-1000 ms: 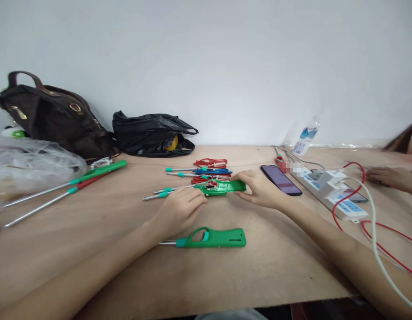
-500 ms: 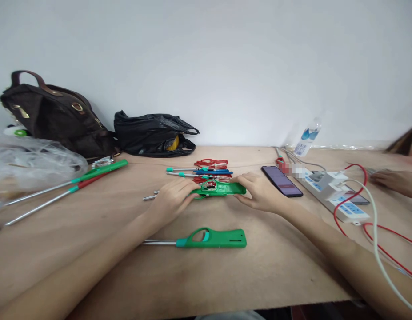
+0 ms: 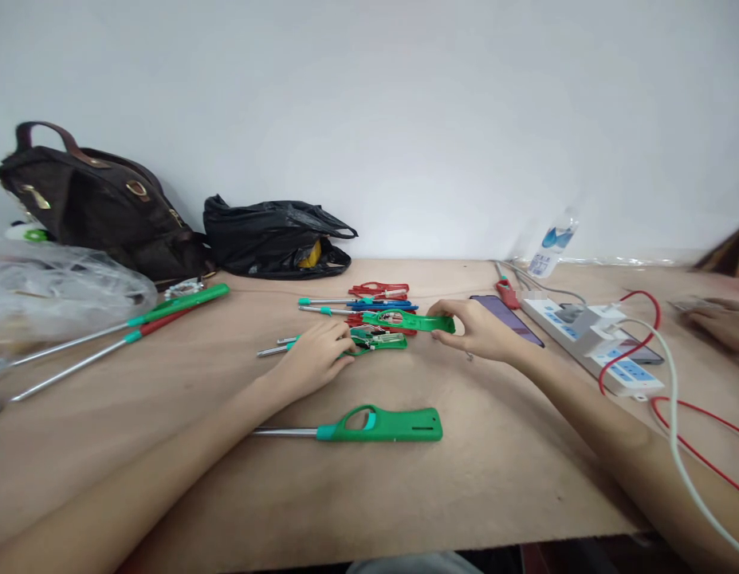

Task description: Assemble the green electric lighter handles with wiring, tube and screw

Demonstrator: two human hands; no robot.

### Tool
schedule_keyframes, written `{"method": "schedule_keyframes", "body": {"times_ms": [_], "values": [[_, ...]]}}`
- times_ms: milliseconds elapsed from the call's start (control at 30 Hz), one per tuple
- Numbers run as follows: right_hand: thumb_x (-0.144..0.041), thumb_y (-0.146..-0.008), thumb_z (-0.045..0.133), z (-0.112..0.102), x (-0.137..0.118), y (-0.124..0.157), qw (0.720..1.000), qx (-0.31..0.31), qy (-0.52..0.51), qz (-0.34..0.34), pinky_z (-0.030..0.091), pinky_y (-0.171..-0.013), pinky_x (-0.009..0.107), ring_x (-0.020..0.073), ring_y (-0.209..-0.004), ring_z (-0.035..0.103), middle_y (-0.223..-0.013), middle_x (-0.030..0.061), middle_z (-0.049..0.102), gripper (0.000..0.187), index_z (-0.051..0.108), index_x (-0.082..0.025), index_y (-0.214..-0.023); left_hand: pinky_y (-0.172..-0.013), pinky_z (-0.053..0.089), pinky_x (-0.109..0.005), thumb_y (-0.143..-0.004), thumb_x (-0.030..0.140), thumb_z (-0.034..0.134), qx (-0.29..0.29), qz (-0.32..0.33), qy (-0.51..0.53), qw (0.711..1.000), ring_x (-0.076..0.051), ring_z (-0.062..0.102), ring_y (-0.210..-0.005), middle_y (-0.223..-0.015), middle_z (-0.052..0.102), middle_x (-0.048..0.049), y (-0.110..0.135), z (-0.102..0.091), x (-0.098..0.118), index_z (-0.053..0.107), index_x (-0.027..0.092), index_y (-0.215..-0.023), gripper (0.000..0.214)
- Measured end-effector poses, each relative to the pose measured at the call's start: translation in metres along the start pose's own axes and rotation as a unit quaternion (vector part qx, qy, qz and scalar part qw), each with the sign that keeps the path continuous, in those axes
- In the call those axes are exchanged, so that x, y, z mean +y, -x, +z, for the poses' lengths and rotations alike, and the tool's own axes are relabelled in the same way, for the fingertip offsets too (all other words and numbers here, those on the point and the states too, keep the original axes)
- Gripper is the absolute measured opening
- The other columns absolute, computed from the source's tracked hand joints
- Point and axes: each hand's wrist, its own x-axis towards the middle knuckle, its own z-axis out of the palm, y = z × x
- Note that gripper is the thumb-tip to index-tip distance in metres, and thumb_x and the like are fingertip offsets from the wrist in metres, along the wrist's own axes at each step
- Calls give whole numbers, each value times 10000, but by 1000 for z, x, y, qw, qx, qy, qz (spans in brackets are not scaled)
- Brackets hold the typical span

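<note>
Thumb and fingers of the right hand [image 3: 473,331] pinch the outer end of a green casing half [image 3: 426,322], perhaps because that end leaves the hollow body uncovered. It is over red pieces [image 3: 378,288], between the middle of the surface [image 3: 494,478] and its back edge. The left hand [image 3: 312,355] is half curled, fingertips at the neck of an opened green lighter [image 3: 393,343] near the surface's middle, presumably steadying it; whether it grips or merely presses, I cannot tell. A closed green lighter [image 3: 405,425] lies nearer the front edge, possibly set apart from the opened parts. Counted, that makes one casing half, one opened lighter and one closed lighter here, plus two others toward the left edge: one green lighter [image 3: 195,301] and one red lighter [image 3: 159,323]. Four metal tips protrude leftward from the middle group, beside one blue body [image 3: 384,305]; its red pieces overlap too much to count. Rightward are two phones [image 3: 512,317], one power strip [image 3: 620,373] and, by the back edge, one bottle [image 3: 552,243].
</note>
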Motion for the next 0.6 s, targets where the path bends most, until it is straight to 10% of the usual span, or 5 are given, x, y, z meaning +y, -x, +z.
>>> {"method": "schedule_keyframes", "body": {"times_ms": [333,600], "values": [[-237,-798,578,4,-5,-1,998,20,-40,32,493,-718,336,200,-767,638,-912,64,711,180,621,-177,-963,-827,426,-363,-896,234,499,37,-127,177,975,-216,545,-895,-883,616,-47,-11,3,1,603,163,-801,157],[-260,-820,564,6,-2,-2,995,46,-71,46,482,-685,319,194,-746,642,-846,60,714,136,619,-176,-911,-721,455,-282,-848,413,502,27,-206,387,898,-197,605,-802,-784,640,-36,-16,8,-8,615,160,-765,289]]}}
